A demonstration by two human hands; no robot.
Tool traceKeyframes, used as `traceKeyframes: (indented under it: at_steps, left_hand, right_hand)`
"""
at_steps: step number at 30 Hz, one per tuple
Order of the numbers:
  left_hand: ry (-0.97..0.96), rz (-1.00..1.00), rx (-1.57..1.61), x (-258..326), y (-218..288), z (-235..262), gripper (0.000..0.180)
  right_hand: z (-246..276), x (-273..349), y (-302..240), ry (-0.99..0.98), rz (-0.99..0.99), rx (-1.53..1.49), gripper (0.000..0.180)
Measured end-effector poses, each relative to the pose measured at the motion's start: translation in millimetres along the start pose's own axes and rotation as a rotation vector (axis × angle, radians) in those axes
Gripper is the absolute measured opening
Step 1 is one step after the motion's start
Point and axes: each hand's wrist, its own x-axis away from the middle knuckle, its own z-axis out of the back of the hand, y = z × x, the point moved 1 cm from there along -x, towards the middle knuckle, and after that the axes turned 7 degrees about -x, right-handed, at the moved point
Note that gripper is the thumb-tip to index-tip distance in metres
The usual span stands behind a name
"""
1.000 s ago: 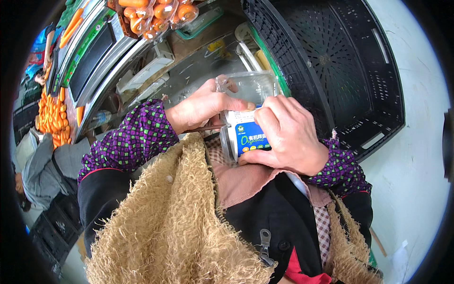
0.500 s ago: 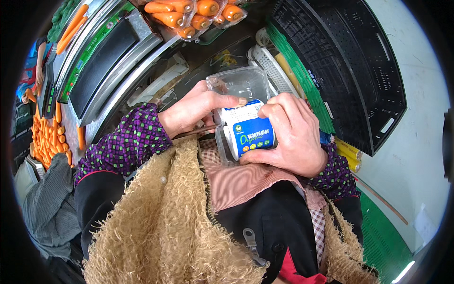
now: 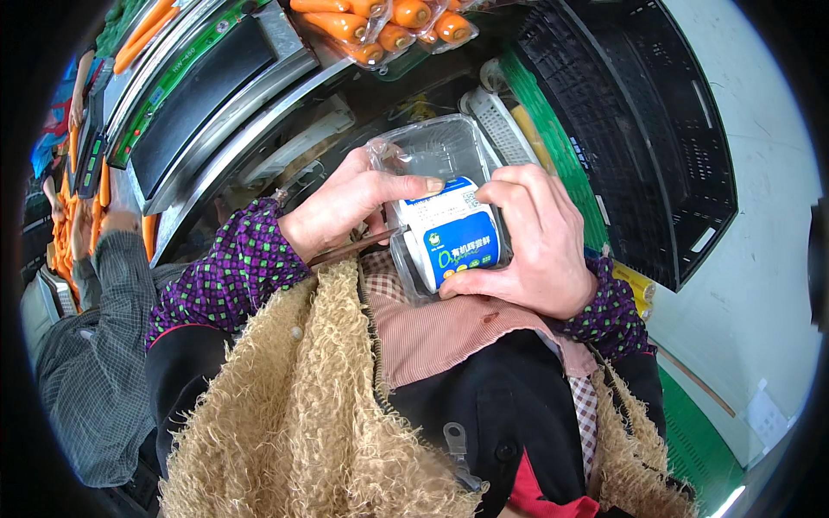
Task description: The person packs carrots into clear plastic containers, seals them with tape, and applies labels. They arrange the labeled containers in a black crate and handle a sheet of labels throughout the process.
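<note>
In front of my lap I hold a clear plastic tray (image 3: 427, 148). A curved, blue and white printed label piece (image 3: 462, 246), which looks like a roll of labels, sits in it. My left hand (image 3: 358, 200) is closed round the tray's left side, thumb laid on the label's upper edge. My right hand (image 3: 540, 246) grips the roll from the right, thumb at its lower edge and bent fingers near its upper right corner. A thin brown stick-like thing (image 3: 350, 248) shows below my left hand; its ends are hidden.
Bagged carrots (image 3: 384, 26) lie at the top beside a black-topped machine with a green panel (image 3: 194, 60). Loose carrots (image 3: 60, 246) and a co-worker's grey sleeve (image 3: 117, 285) are at the left. Black crates (image 3: 639, 129) and a white basket (image 3: 501, 125) stand at the right.
The co-worker's grey sleeve has risen, its hand now over the loose carrots. The surroundings shift slightly in view. My grip stays much the same.
</note>
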Motion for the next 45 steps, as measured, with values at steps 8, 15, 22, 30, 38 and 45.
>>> traceKeyframes:
  at_steps: [8, 15, 22, 30, 38, 45]
  left_hand:
    - [-0.039, 0.0, 0.008, -6.0, 13.3, -9.4, 0.043]
    - [-0.016, 0.026, 0.016, -17.0, 8.0, -9.4, 0.044]
    - [0.019, -0.038, 0.047, -18.0, 17.4, -12.1, 0.046]
    - [0.024, -0.064, 0.076, -19.5, 16.4, -18.6, 0.044]
    - [0.042, -0.031, 0.117, -29.2, 16.7, -8.7, 0.039]
    - [0.047, 0.048, 0.189, -24.0, 32.1, -11.3, 0.042]
  right_hand:
    - [13.2, 3.1, -0.3, -0.117, -0.015, 0.055, 0.06]
    - [9.4, 21.1, 8.3, -0.081, 0.067, 0.061, 0.056]
    - [22.5, 4.8, 9.0, -0.041, -0.024, 0.081, 0.066]
    - [17.2, 8.8, 9.4, -0.043, -0.058, 0.059, 0.057]
    - [20.9, 8.6, 19.7, 0.062, 0.007, 0.06, 0.055]
    - [28.4, -3.6, 22.2, 0.001, -0.108, -0.021, 0.058]
